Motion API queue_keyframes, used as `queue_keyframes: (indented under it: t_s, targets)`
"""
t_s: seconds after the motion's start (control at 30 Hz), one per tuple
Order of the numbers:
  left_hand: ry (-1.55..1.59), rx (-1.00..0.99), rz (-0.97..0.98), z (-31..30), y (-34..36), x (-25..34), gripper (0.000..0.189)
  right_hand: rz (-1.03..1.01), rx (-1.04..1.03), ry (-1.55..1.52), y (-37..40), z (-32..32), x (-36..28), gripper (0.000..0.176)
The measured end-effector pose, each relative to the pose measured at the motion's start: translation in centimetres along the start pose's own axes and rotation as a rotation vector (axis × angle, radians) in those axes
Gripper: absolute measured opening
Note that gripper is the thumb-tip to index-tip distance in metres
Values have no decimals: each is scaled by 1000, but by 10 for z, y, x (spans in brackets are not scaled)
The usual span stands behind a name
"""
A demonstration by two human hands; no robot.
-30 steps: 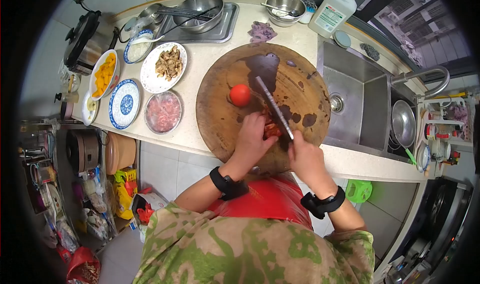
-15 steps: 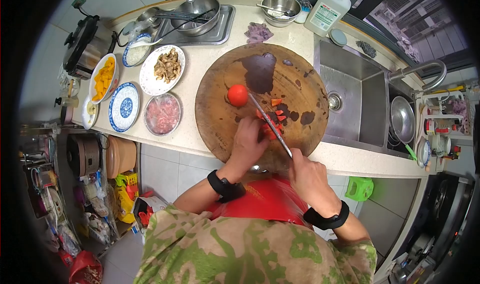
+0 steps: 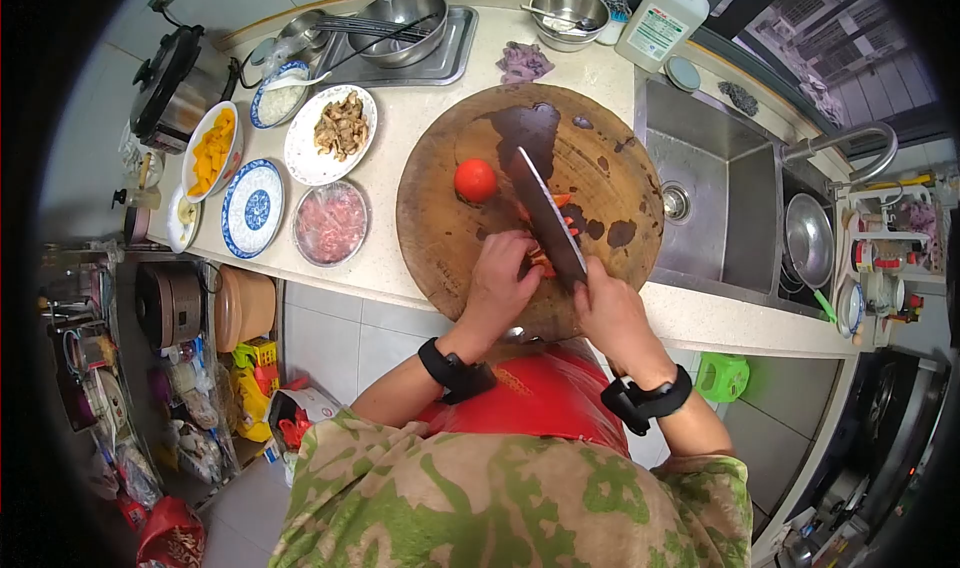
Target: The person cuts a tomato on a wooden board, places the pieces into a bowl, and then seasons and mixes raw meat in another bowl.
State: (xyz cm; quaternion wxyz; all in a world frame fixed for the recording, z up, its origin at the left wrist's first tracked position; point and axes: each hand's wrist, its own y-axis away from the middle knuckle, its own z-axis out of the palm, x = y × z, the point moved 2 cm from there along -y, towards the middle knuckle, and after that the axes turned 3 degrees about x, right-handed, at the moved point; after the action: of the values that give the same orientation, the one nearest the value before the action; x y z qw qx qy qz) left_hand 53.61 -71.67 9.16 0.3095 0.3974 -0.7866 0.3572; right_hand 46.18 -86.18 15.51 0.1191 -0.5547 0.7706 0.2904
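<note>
My right hand (image 3: 615, 315) is wrapped round the handle of a cleaver (image 3: 545, 216), whose broad dark blade slants up and left over the round wooden chopping board (image 3: 440, 238). My left hand (image 3: 502, 273) has its fingers curled on a cut piece of tomato (image 3: 541, 266) just left of the blade. The blade partly hides other tomato pieces (image 3: 562, 200). A whole tomato (image 3: 475, 180) sits on the board beyond my left hand, apart from it. Dark wet patches mark the wood.
Left of the board are a plate of browned pieces (image 3: 341, 126), a covered bowl of raw meat (image 3: 332, 224), a blue-patterned plate (image 3: 252, 208) and a bowl of orange chunks (image 3: 211, 152). A steel sink (image 3: 695, 233) lies right. Behind stand a steel pot (image 3: 568, 16) and a large pump bottle (image 3: 662, 20).
The cleaver has tilted from edge-on so that its broad side now shows, covering more tomato pieces. My left hand stays by the cut tomato. The whole tomato has not moved on the board.
</note>
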Motion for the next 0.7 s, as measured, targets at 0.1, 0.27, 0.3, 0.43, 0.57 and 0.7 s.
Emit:
queue_keyframes:
  t_s: [0.1,0.27,0.3,0.43,0.57,0.7]
  targets:
    - [-17,35,27,-2,1,-2,28,-25,-42,-48,15,-13,15,19]
    - [50,61,-11,-1,4,-1,28,-26,-18,-4,33,-26,-3,13]
    - [32,73,8,-1,6,-2,28,-48,-14,-5,37,-27,-7,13]
    - [-40,59,45,2,8,-3,24,-126,-38,21,41,-18,-8,14]
    - [-17,69,48,2,7,-3,21,-125,-109,68,44,-19,-3,16]
    - [-26,56,44,1,7,-2,21,-136,-139,70,36,-14,6,18]
